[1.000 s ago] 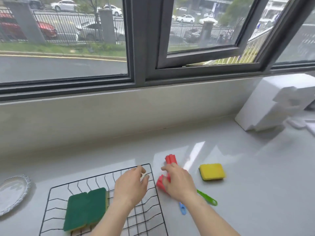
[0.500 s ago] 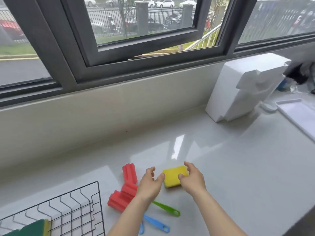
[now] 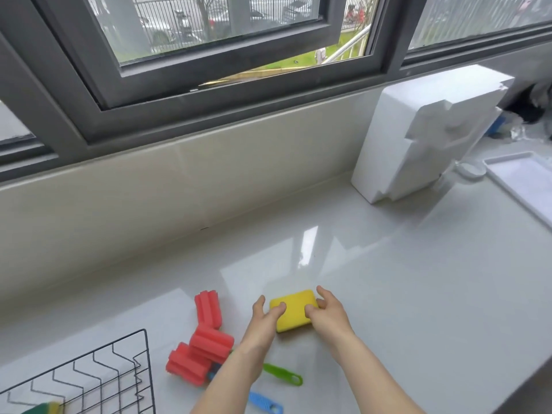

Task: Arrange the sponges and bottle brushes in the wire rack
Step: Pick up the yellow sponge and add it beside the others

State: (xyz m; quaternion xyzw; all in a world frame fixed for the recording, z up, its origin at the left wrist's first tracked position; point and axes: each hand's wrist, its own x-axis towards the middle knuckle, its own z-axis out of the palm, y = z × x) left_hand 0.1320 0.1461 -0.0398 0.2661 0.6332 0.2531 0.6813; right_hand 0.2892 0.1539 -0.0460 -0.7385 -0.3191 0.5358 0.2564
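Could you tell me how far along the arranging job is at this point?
Done: one green-and-yellow sponge lies in the rack at the frame's bottom edge. In hand: the left hand and right hand grip the yellow sponge, which is on the counter. Left: the three red brushes lie outside the rack, with green and blue handles showing.

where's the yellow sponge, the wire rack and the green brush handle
yellow sponge [image 3: 294, 309], head view, bare top face between both hands
wire rack [image 3: 146, 360], head view, right rim wire
green brush handle [image 3: 283, 374], head view, flat shaft near its looped end
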